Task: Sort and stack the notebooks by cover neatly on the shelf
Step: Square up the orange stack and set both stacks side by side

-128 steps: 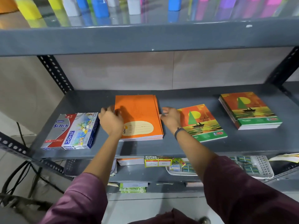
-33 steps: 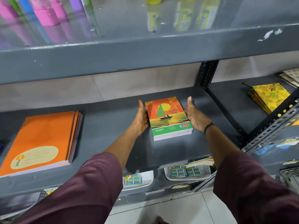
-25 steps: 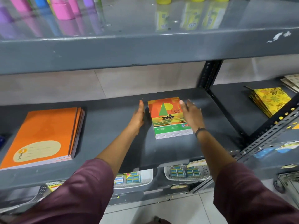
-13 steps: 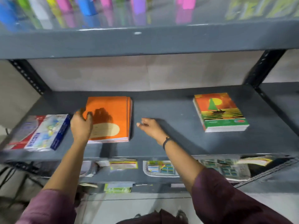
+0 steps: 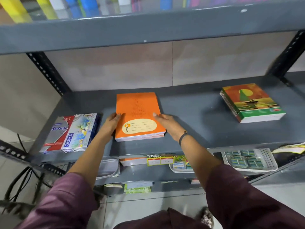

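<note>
The orange stack (image 5: 139, 115) of notebooks lies flat on the gray shelf (image 5: 189, 116), near the middle. The top cover is bright orange with a pale label near the front edge. The books sit fairly even, with white page edges showing at the front. The left hand (image 5: 112, 123) presses flat against the stack's left side, and the right hand (image 5: 166, 121) presses flat against its right side, fingers straight. Well apart to the right lies the sailboat stack (image 5: 252, 103), with a green band at the front. Just left of the left hand lie two crayon boxes (image 5: 72, 133). A lower shelf holds a white tray (image 5: 270, 162).
</note>
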The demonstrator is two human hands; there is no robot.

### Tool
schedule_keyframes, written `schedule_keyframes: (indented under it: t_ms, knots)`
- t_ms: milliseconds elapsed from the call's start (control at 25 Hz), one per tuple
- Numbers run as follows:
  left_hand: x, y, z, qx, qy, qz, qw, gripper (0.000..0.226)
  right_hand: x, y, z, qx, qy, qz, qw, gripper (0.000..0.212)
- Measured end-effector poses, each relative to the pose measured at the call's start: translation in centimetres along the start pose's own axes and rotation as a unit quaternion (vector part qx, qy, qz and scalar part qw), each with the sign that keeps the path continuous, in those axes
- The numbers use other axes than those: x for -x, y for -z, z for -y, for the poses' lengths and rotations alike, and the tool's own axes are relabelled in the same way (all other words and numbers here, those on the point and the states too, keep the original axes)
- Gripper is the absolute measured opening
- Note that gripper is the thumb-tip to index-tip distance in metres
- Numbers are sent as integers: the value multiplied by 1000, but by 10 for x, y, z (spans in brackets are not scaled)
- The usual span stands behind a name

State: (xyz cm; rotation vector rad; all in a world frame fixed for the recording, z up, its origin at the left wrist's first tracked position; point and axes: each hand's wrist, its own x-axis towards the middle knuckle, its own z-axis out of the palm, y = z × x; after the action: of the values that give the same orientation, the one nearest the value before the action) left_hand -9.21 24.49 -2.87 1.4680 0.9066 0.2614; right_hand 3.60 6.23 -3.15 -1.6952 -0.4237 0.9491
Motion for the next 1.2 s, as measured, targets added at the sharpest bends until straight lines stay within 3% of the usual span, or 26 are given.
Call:
schedule_keyframes:
  t_ms: [80,160,240,320,440,640,960,1200]
  knots:
    - [5,15,-3,-32,13,62,997,67,5,5,2,45,8,40,998,48]
    - [12,32,-7,-197,25,141,970,94,5,7,5,186,4,73,980,69]
    - [18,32,-5,-329,21,182,926,91,4,3,9,327,-10,70,942,87]
    - [23,22,1,-343,-19,146,928,80,4,-3,9,381,-33,45,923,93]
    - [22,18,6,-335,-55,74,938,79,5,-8,5,393,-14,-9,919,74]
    - [17,23,8,-398,-67,51,913,78,6,-12,2,394,-8,-84,915,56]
    - [10,27,12,-469,-92,48,877,78,6,-16,3,460,-19,-85,884,62]
    - [11,25,19,-498,-100,1,861,72,5,-16,4,443,-20,-100,891,57]
